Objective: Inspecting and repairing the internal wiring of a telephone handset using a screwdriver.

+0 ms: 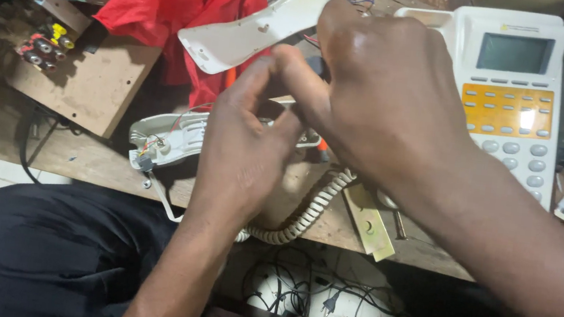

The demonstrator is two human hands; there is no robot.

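Note:
My left hand (241, 151) lies over the open lower half of a white telephone handset (165, 139), whose red and black wires show at its left end. My right hand (386, 99) meets it from the right, fingers closed on a small dark tool that is mostly hidden. Orange bits of a tool (322, 144) peek out under the hands. The handset's loose white cover (253, 30) tilts up just above both hands. A beige coiled cord (312, 207) runs from the handset over the table edge.
A white desk telephone base (512, 99) with an orange key panel stands at the right. A red cloth (180, 1) lies behind, circuit boards with jacks (46, 46) on a wooden board at the left, a brass plate (370, 220) at the table edge, tangled cables (323, 302) below.

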